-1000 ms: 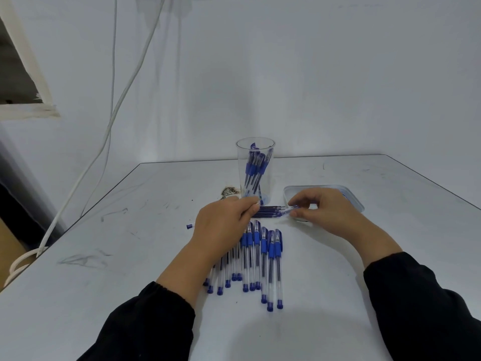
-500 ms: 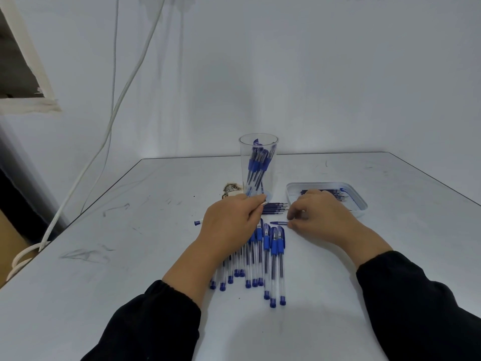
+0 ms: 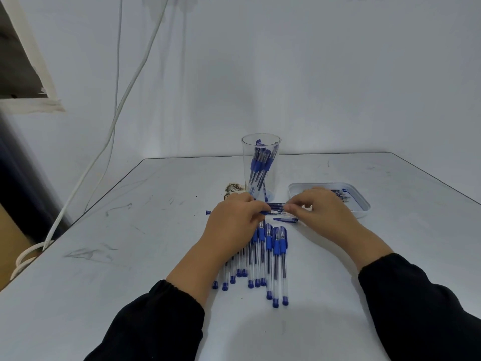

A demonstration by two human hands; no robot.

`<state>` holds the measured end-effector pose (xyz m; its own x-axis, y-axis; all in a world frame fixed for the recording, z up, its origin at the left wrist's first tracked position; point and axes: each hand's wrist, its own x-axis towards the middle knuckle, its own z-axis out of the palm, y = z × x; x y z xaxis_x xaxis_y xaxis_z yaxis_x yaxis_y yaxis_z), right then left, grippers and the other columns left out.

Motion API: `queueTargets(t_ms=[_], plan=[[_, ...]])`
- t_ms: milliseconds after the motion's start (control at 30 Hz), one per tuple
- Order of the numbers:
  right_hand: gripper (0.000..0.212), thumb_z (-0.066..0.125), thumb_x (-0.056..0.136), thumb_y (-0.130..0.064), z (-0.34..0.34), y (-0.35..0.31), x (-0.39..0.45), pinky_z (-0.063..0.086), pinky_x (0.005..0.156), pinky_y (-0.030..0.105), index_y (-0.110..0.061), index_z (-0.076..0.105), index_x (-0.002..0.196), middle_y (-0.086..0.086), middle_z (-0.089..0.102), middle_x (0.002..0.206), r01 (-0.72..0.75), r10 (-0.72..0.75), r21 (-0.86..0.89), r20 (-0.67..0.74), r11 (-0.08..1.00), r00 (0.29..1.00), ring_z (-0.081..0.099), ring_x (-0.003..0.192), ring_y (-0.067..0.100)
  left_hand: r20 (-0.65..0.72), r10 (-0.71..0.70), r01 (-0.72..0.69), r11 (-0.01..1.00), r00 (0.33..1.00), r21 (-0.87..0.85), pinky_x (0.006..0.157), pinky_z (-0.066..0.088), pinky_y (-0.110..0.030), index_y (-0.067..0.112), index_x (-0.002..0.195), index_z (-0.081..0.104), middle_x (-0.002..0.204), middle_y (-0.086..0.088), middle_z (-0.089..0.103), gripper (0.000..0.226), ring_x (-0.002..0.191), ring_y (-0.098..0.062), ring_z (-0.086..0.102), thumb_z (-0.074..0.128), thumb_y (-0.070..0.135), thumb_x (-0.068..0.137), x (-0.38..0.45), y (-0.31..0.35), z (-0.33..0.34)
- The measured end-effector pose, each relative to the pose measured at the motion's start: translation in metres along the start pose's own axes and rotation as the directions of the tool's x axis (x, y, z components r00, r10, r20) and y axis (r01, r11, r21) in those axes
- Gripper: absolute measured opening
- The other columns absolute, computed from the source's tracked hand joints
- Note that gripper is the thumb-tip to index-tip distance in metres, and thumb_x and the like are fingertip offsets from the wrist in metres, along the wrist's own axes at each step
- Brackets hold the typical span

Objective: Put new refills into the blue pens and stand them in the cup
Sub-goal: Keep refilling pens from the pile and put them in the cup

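Note:
A clear cup stands mid-table with several blue pens upright inside. In front of it a row of blue pens lies side by side, partly hidden under my left hand. That hand grips one pen, whose tip points right. A small bundle of dark refills lies between my hands. My right hand pinches the bundle's right end with its fingertips. A loose blue pen cap lies on the table just below the refills.
A shallow white tray holding more refills sits behind my right hand. A tiny blue piece lies left of my left hand, and a brown scrap lies left of the cup. White cables hang by the wall.
My right hand set the blue cap down on the table, then moved up to the refill bundle. My left hand stayed over the row, still gripping its pen.

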<state>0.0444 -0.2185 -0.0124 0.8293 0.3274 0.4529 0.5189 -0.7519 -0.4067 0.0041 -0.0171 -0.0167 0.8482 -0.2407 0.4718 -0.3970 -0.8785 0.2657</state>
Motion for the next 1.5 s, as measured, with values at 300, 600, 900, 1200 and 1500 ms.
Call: queueTargets(t_ms=[300, 600, 900, 1200, 1500], plan=[[0.005, 0.070, 0.084, -0.036, 0.007, -0.013, -0.001, 0.041, 0.075, 0.016, -0.034, 0.074, 0.083, -0.009, 0.067, 0.086, -0.117, 0.077, 0.352, 0.126, 0.929, 0.989, 0.057, 0.084, -0.002, -0.103, 0.066, -0.070, 0.997, 0.993, -0.037, 0.077, 0.045, -0.031, 0.019, 0.105, 0.069, 0.093, 0.003, 0.066, 0.021, 0.090, -0.015, 0.054, 0.056, 0.029, 0.092, 0.002, 0.003, 0.002], [0.021, 0.062, 0.089, -0.041, 0.003, -0.012, 0.000, 0.040, 0.069, 0.021, -0.027, 0.074, 0.080, -0.011, 0.070, 0.074, -0.196, 0.144, 0.420, 0.152, 0.886, 0.978, 0.059, 0.068, -0.005, -0.122, 0.046, -0.051, 0.998, 0.992, -0.042, 0.077, 0.041, -0.025, 0.018, 0.111, 0.068, 0.097, 0.002, 0.066, 0.024, 0.092, -0.014, 0.053, 0.053, 0.028, 0.094, 0.001, 0.005, 0.001], [0.016, 0.072, 0.084, -0.025, 0.001, -0.012, 0.001, 0.045, 0.078, 0.021, -0.023, 0.071, 0.100, -0.008, 0.072, 0.079, -0.239, 0.140, 0.559, 0.214, 0.794, 0.967, 0.064, 0.076, -0.001, -0.137, 0.058, -0.062, 0.998, 0.989, -0.030, 0.074, 0.039, -0.024, 0.019, 0.110, 0.067, 0.096, 0.003, 0.066, 0.024, 0.090, -0.014, 0.054, 0.053, 0.029, 0.094, 0.000, 0.005, 0.000], [0.019, 0.072, 0.083, -0.024, 0.001, -0.012, 0.001, 0.050, 0.084, 0.024, -0.021, 0.070, 0.102, -0.005, 0.074, 0.083, -0.257, 0.134, 0.605, 0.241, 0.754, 0.961, 0.069, 0.084, 0.007, -0.139, 0.064, -0.067, 0.997, 0.988, -0.024, 0.073, 0.037, -0.022, 0.019, 0.110, 0.067, 0.095, 0.003, 0.065, 0.023, 0.090, -0.014, 0.054, 0.053, 0.028, 0.094, 0.000, 0.006, 0.000], [0.009, 0.072, 0.083, -0.012, 0.003, -0.010, 0.002, 0.050, 0.086, 0.028, -0.009, 0.074, 0.091, 0.006, 0.075, 0.084, -0.288, 0.174, 0.650, 0.236, 0.703, 0.956, 0.069, 0.084, 0.015, -0.137, 0.071, -0.074, 0.997, 0.988, -0.019, 0.073, 0.040, -0.025, 0.017, 0.109, 0.068, 0.094, 0.001, 0.066, 0.022, 0.089, -0.015, 0.055, 0.055, 0.027, 0.093, 0.000, 0.007, 0.000]])
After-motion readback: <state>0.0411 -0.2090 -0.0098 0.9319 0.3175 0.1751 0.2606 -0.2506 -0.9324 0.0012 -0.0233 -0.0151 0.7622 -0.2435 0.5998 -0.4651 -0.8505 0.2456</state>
